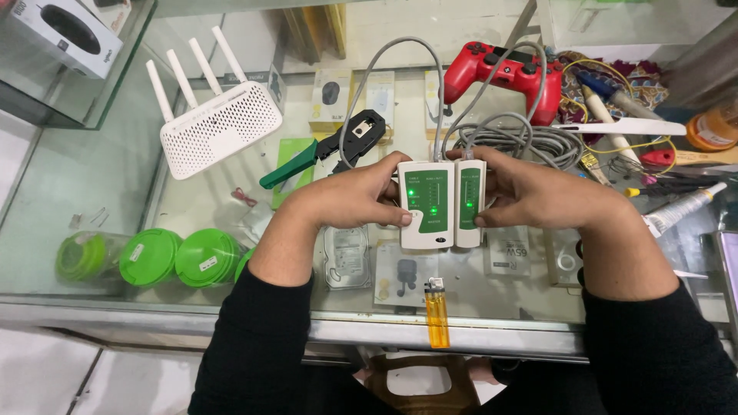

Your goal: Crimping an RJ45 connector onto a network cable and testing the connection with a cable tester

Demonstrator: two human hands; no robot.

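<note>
White-and-green plastic cable tester (440, 204) with lit lamps sits clamped between left hand (350, 196) and right hand (534, 192) above the glass tabletop (100, 169), grey cables (507, 138) plugged in

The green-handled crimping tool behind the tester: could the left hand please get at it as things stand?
Probably yes, once freed: the left hand now holds the cable tester, but the crimping tool lies just beyond its knuckles on the glass counter, nothing between.

Tester (440, 204) between hands; router (217, 127) far left; lighter (436, 312) in front.
</note>
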